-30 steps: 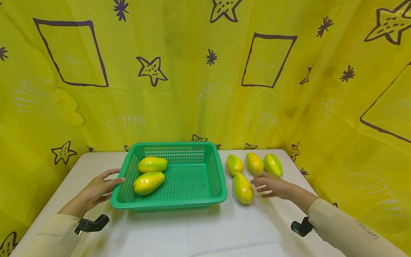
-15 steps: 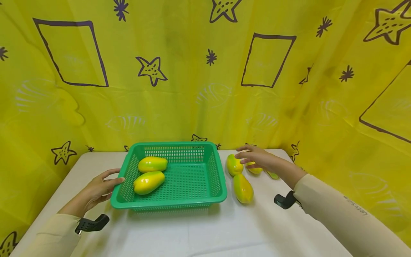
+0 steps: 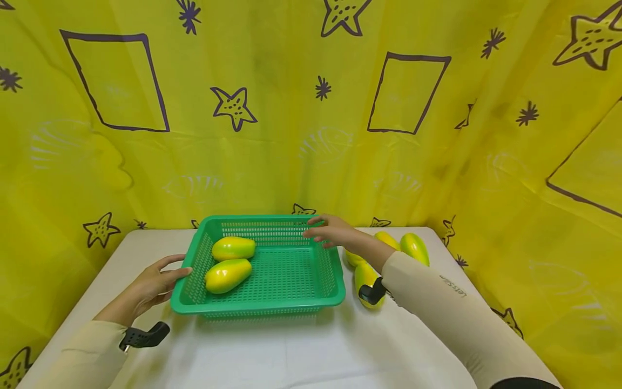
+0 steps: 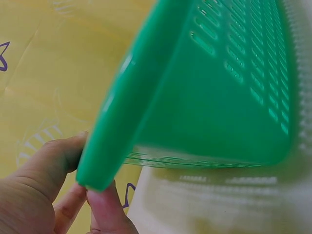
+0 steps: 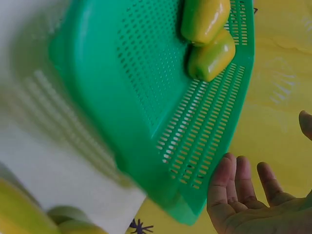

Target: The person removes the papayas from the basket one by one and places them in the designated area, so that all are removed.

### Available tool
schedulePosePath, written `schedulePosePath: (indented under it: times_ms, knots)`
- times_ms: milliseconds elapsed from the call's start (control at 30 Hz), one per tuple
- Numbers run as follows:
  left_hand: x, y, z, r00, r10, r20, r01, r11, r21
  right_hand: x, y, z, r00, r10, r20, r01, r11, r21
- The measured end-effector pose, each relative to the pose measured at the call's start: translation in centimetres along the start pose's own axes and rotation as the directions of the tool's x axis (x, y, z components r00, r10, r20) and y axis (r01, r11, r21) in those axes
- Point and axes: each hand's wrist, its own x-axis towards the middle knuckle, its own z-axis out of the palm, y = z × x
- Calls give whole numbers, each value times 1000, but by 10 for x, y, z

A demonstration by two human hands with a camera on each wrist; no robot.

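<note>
My left hand (image 3: 156, 283) pinches the left rim of a green perforated plastic basket (image 3: 257, 308), thumb on one side and fingers on the other, as the left wrist view shows. Two yellow-green papayas lie inside: one farther back (image 3: 233, 248), one in front (image 3: 228, 275). Over the basket's back right corner hovers my right hand (image 3: 334, 230), fingers loosely spread and holding nothing. In the right wrist view its fingertips (image 5: 223, 168) are right at the basket rim.
Several more papayas lie on the white table (image 3: 272, 351) right of the basket, among them a front one (image 3: 364, 276) and a far right one (image 3: 414, 248); my right forearm partly covers the group. A yellow patterned curtain (image 3: 272, 162) rises behind the table.
My right hand has moved from beside the papayas on the right, over them and leftward, to the basket's back right corner. My left hand keeps its grip on the rim.
</note>
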Motion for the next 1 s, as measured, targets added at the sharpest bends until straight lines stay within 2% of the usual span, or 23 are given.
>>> schedulePosePath:
  times_ms: [167,267,533,633,767,1000]
  knots:
    - [2,0,2,1000,-13,-13,13,1000,-5,18,-7,13,997,-72,-38,67,990,-122]
    - [2,-1,2,1000,-22,-16,22,1000,-7,29,-9,19,989,-136,-62,120,969,-214]
    - [3,-2,3,1000,-7,-12,7,999,-40,57,-10,38,958,-274,-82,227,903,-365]
    - [3,-3,3,1000,-12,-16,12,999,-48,69,-8,50,951,-304,-59,257,881,-398]
    - [4,-4,4,1000,-19,-21,18,998,-54,78,-8,71,948,-320,3,297,876,-379]
    - [4,-4,3,1000,-20,-23,19,998,-56,80,-21,96,938,-324,126,347,862,-369]
